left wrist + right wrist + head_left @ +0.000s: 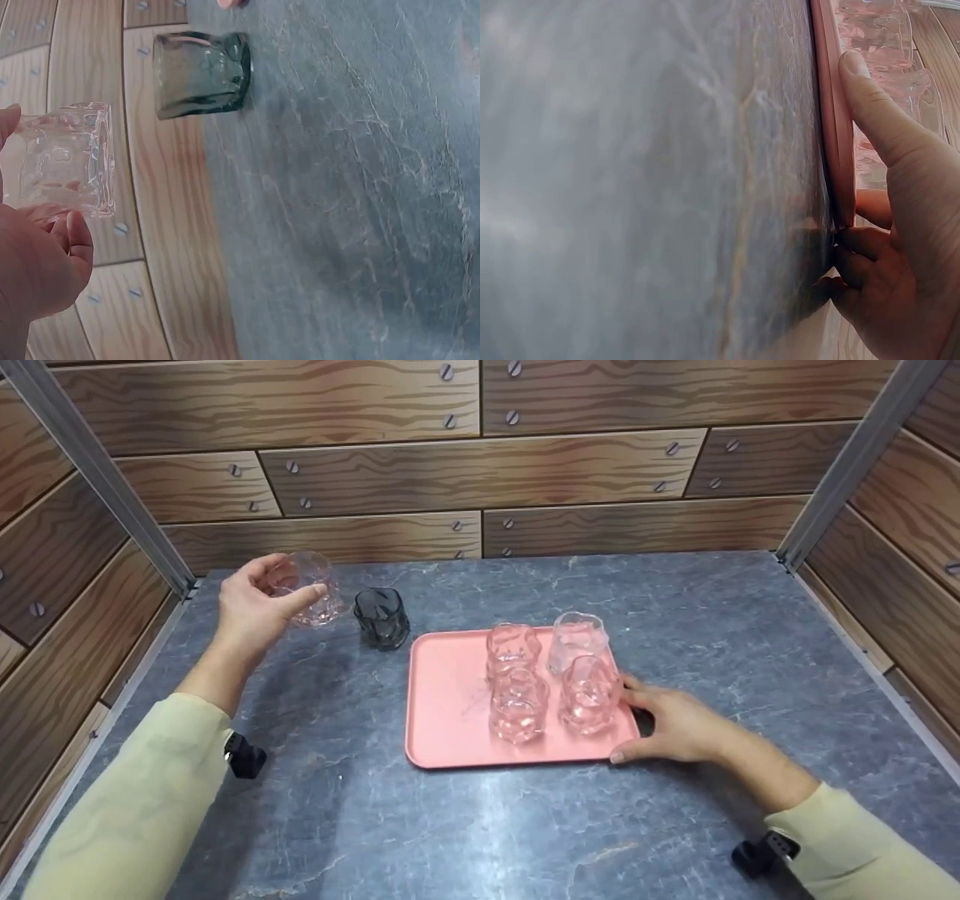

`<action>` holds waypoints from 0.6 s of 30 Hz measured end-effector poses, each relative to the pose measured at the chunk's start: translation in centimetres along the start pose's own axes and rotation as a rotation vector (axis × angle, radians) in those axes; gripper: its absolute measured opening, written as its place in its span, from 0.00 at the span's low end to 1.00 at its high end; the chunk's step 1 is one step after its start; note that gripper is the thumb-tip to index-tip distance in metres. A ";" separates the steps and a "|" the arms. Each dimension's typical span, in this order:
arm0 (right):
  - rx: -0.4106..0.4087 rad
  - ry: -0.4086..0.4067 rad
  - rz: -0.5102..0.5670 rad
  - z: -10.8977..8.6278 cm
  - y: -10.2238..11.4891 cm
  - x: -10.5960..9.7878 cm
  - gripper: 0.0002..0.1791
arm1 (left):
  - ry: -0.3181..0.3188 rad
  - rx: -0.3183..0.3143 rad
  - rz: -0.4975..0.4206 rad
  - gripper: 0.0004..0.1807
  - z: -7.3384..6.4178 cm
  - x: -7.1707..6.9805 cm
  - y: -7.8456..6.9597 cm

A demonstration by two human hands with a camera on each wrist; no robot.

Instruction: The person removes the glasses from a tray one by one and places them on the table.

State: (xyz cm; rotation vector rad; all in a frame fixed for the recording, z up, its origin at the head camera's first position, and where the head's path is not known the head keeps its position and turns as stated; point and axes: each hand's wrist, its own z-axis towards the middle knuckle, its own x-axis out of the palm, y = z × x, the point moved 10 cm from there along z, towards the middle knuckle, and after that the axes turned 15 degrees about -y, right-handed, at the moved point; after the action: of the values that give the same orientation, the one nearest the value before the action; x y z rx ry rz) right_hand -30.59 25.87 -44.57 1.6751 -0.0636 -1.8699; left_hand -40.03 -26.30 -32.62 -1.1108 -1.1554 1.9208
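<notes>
Pale yellow sleeves, nearest the camera, enter the head view from the lower left and lower right. At the upper left of the frame, the left hand grasps a clear tumbler, thumb and fingers set on opposite sides; this hold probably keeps it upright, and it appears raised above the counter. At the right of centre, the right hand grips the right edge of a pink tray, thumb along the rim and remaining fingers bent at the edge, presumably to steady it. Four clear glasses stand close together on the tray's right half, an arrangement that seems to leave the left half available. Left of the tray, a smoky grey glass stands upright on the counter. The held tumbler is transparent and faintly pink-tinted, with uneven, faceted walls and a thick base, best seen in the left wrist view.
</notes>
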 end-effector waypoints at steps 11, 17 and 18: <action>-0.008 -0.012 -0.012 0.0 0.0 -0.1 0.62 | -0.083 -0.102 -0.094 0.45 1.1 1.2 4.9; -0.001 -0.011 -0.010 0.0 0.0 -0.1 0.63 | -0.115 -0.128 -0.111 0.46 1.0 1.9 6.5; 0.001 -0.009 -0.010 0.0 0.0 -0.1 0.63 | -0.117 -0.130 -0.104 0.46 1.0 2.0 6.7</action>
State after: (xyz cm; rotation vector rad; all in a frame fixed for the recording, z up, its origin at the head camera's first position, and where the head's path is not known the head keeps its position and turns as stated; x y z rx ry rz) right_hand -30.61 25.87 -44.46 1.6711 -0.0606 -1.8850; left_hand -42.36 -27.84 -39.06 -0.9948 -1.3911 1.8731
